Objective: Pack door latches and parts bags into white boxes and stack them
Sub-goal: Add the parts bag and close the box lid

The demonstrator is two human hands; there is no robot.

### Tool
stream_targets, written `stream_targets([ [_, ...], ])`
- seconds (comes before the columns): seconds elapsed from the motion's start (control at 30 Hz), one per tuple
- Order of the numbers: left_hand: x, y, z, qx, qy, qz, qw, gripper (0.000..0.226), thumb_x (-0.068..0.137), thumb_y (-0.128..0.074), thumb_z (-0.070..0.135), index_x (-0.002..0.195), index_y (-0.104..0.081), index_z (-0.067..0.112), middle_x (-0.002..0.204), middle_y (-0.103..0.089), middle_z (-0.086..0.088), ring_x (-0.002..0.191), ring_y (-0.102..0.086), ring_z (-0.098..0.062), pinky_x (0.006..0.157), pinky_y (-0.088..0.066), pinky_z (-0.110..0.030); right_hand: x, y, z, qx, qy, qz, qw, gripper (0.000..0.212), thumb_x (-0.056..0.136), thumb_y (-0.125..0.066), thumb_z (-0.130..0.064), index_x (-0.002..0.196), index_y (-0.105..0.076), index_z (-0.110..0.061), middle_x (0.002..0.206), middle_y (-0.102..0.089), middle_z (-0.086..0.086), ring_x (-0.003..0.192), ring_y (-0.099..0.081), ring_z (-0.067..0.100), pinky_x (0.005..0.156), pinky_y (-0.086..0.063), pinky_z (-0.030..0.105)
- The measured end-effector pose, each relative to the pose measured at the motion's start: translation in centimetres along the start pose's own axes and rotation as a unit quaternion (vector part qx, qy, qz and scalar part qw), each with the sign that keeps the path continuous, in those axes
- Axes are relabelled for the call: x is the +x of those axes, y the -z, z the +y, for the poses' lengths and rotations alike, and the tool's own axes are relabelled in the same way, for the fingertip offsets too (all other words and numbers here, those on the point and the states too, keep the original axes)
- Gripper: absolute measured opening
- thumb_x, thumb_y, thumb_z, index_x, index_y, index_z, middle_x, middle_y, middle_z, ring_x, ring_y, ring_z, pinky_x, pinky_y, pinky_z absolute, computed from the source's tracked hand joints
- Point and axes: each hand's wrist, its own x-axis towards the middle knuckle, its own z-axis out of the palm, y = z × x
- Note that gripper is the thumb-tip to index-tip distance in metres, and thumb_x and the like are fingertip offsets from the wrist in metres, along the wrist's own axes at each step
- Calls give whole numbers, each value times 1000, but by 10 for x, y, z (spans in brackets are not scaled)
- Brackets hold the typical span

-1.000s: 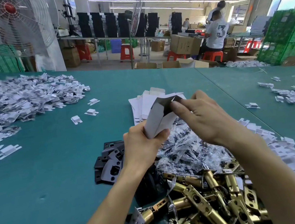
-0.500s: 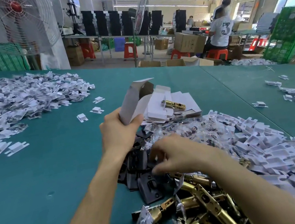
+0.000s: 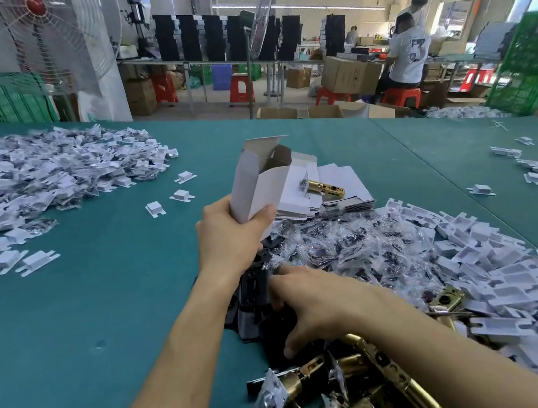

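Head view. Grips an open white box (image 3: 257,181) in the left hand (image 3: 228,240), fingers curled round its lower end, raised above the green surface (image 3: 101,296). Rests the right hand (image 3: 312,301) low on black plates (image 3: 254,290) at the edge of the parts bags (image 3: 352,244); cannot tell whether pinching anything. Shows brass latches (image 3: 373,389) heaped nearest, one more latch (image 3: 324,187) lying on flat boxes (image 3: 349,192) behind.
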Motion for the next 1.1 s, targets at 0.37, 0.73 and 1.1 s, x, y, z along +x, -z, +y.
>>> stream_targets([
  [0.37,1,-1,-4,-54,36,-31,997,20,83,-82,24,80,-65,34,84,-72,11,79,-72,-13,55,-59,-27,-14,12,15,150,-22,119,981,43,63,-89,-25,98,-63,-25,77,-55,-15,72,-54,-1,62,-43,20],
  [0.73,-1,-3,-8,-61,57,-54,995,20,82,-83,23,84,-66,33,92,-73,6,84,-73,-17,58,-61,-29,-32,21,43,237,-84,149,956,10,88,-73,-27,94,-69,-34,74,-71,-4,61,-66,2,65,-53,21],
  [1.1,-1,-3,-9,-68,52,-68,994,22,81,-83,23,84,-66,36,90,-72,9,82,-72,-15,56,-59,-26,-29,18,41,211,-92,205,951,45,96,-49,-2,127,-60,-32,85,-67,-1,48,-51,1,48,-43,12],
])
